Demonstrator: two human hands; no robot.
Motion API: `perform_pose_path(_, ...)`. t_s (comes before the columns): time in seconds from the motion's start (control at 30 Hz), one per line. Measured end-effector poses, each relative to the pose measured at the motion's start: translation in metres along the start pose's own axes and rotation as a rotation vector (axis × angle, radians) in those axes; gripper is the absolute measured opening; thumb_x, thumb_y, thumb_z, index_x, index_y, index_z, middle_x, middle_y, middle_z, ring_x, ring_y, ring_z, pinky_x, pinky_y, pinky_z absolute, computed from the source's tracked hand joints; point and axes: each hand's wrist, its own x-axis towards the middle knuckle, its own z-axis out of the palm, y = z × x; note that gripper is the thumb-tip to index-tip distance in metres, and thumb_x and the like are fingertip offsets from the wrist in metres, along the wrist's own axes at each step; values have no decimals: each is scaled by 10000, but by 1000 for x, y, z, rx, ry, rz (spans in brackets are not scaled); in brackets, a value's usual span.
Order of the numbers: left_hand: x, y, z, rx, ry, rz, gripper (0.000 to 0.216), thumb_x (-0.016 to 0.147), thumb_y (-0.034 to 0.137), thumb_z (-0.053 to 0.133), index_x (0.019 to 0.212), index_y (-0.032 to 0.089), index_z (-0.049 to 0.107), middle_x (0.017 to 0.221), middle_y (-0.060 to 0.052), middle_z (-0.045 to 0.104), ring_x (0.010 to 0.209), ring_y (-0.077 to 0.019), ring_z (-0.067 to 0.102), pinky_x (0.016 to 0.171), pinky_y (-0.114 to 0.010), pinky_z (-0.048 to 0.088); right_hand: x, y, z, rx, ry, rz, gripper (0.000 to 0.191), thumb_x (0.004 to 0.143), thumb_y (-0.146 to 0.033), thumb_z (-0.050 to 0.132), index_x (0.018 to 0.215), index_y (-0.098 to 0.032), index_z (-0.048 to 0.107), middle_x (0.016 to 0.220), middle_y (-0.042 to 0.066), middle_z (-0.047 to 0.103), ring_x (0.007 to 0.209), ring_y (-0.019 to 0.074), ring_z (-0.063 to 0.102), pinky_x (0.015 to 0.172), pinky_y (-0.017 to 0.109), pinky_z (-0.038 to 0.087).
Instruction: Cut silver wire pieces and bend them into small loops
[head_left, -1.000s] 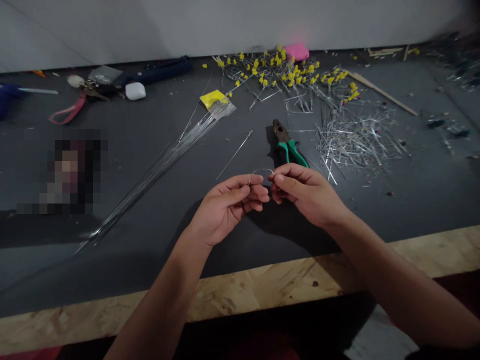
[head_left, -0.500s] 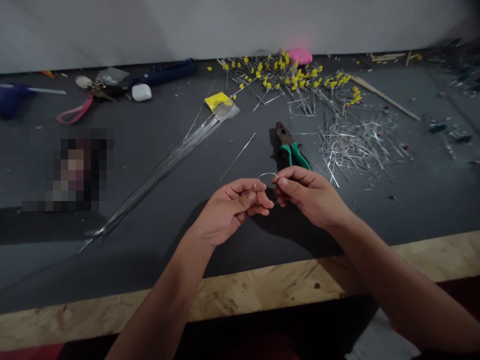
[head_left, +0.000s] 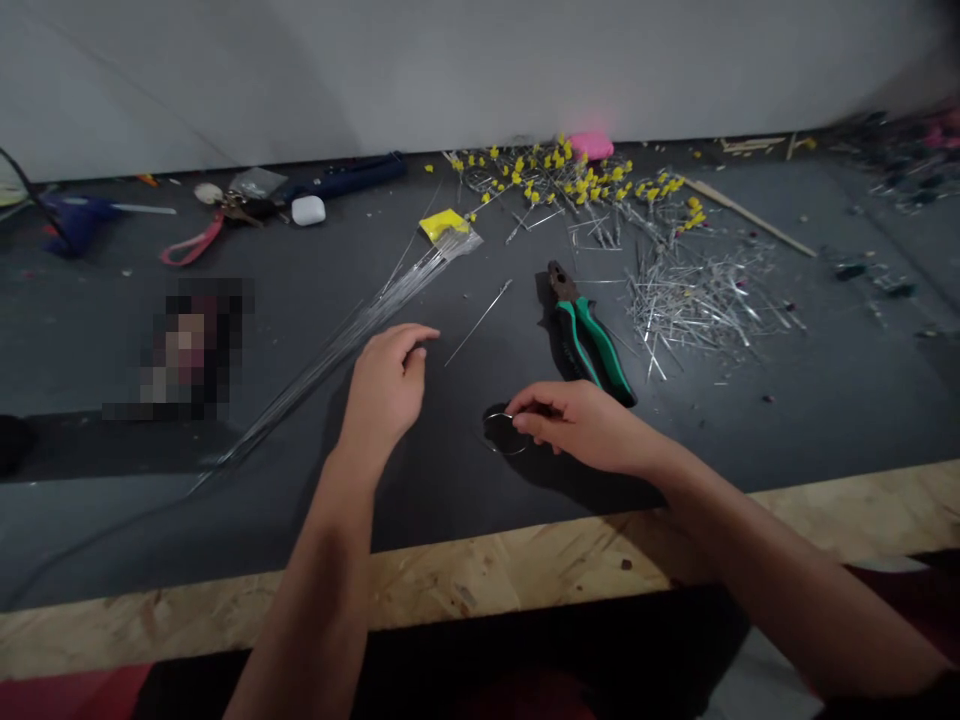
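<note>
Between the fingertips of my right hand [head_left: 574, 420] is a thin wire bent into a ring [head_left: 504, 450], held just over the dark tabletop. My left hand [head_left: 390, 378] hovers to the left with its fingers apart and nothing in them, close to the long bundle of straight wires [head_left: 322, 350]. A single twisted wire [head_left: 478, 323] lies between the hands, farther back. Pliers [head_left: 589, 335] with green and black handles rest just beyond my right hand.
A heap of silvery wire pieces [head_left: 697, 305] lies at the right. Wires with yellow tips [head_left: 570, 180] and a pink lump [head_left: 591, 145] sit along the wall. Keys [head_left: 236, 208], a white case [head_left: 307, 210] and a wooden stick [head_left: 750, 215] are at the back.
My left hand has let go of the wire ring and moved left and away. My right hand has lowered the ring toward the tabletop. The view has shifted slightly.
</note>
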Motion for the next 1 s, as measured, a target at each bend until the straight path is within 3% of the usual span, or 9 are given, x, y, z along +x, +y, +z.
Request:
perform_pose_path(0.1,4,-14,-17,84,-82,-87,284,821,177,496,1050,232,655,1090,-24,679,977,-195,619,898,-344,461,1,1,2,0,30,-32,207,843,-302,546,1006,-215,640,807,19,645,652,106,587,500,204,442)
perform_pose_path(0.2,6,-29,-32,190,5,-135,283,814,236,516,1068,230,643,1161,-52,640,1040,-233,590,913,-362,447,3,5,4,108,96,-65,316,834,-241,534,1147,-246,574,971,46,648,695,112,600,472,203,440)
perform_pose_path(0.33,4,-51,-51,288,111,-235,318,791,339,564,1074,209,631,1089,-85,649,1101,-310,550,940,-426,404,5,9,5,252,173,-84,379,821,-196,510,1195,-258,508,880,19,622,614,93,570,388,178,387)
perform_pose_path(0.5,-6,-60,-65,440,-56,-337,361,790,290,534,1110,135,599,1069,-128,654,1020,-301,589,873,-399,432,5,0,0,347,226,-40,295,782,-197,528,1076,-213,513,829,7,593,562,85,530,333,170,349)
perform_pose_path(0.67,-14,-51,-69,502,-110,-355,341,823,277,487,1114,138,595,1011,-110,677,963,-267,600,821,-357,435,1,-8,-13,319,355,-96,196,771,-211,535,966,-190,543,816,12,609,577,89,535,407,203,372)
perform_pose_path(0.8,-16,-48,-70,548,-131,-303,330,847,280,444,1098,131,599,1019,-89,673,953,-250,586,812,-341,431,0,0,-24,93,538,-164,196,769,-247,544,954,-186,560,894,52,630,795,158,593,709,320,470)
perform_pose_path(0.9,-19,-51,-68,558,-104,-280,339,848,258,419,1115,146,593,1006,-84,684,958,-248,595,808,-333,435,0,13,-28,-282,671,-105,338,724,-295,609,1047,-207,565,1117,109,592,1078,274,526,927,462,381)
perform_pose_path(1.0,-24,-56,-64,561,-40,-240,343,839,259,417,1104,165,614,1017,-121,686,972,-264,608,809,-338,438,3,26,-28,-510,708,-4,541,670,-372,684,1172,-247,524,1272,136,489,1212,358,411,966,535,321)
